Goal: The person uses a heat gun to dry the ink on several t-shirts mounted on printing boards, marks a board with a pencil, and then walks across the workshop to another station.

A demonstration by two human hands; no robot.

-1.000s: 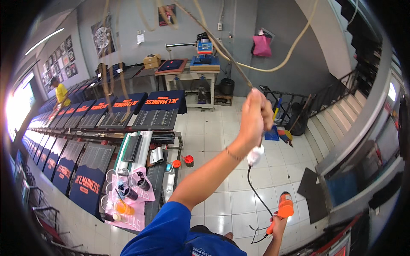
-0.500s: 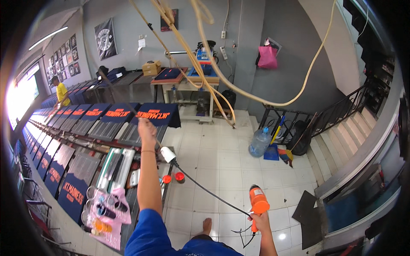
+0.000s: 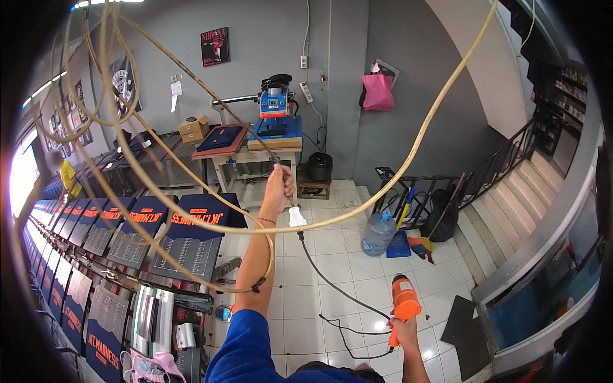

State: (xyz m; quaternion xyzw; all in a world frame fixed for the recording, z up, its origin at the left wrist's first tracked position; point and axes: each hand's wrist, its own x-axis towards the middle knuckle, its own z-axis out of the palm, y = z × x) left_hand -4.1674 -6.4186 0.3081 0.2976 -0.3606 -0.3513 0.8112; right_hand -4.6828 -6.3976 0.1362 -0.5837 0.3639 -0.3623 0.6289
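Note:
My left hand [image 3: 278, 190], arm stretched forward, is closed round a thin hanging power cord [image 3: 246, 126]. Just below its fingers hangs a white socket connector [image 3: 297, 217], with a black cable [image 3: 329, 292] running from it toward the right. My right hand [image 3: 403, 330] grips the handle of an orange heat gun [image 3: 406, 301], whose dark nozzle points up and away from me. A looser black loop of cable [image 3: 348, 345] dangles beside that handle. Beige hoses [image 3: 408, 163] hang in wide coils across the view, one passing in front of my left forearm.
Printing boards with navy printed shirts [image 3: 198, 210] line the left side. A blue heat press [image 3: 273, 108] stands on a table ahead. To the right are a water jug [image 3: 379, 233], a blue dustpan [image 3: 398, 244] and stairs [image 3: 511, 198]. A person in yellow [image 3: 69, 177] is far left.
The view has turned right, so the room shifts left. My left hand has moved right with the cord and white connector. The heat gun, still held, sits slightly farther right.

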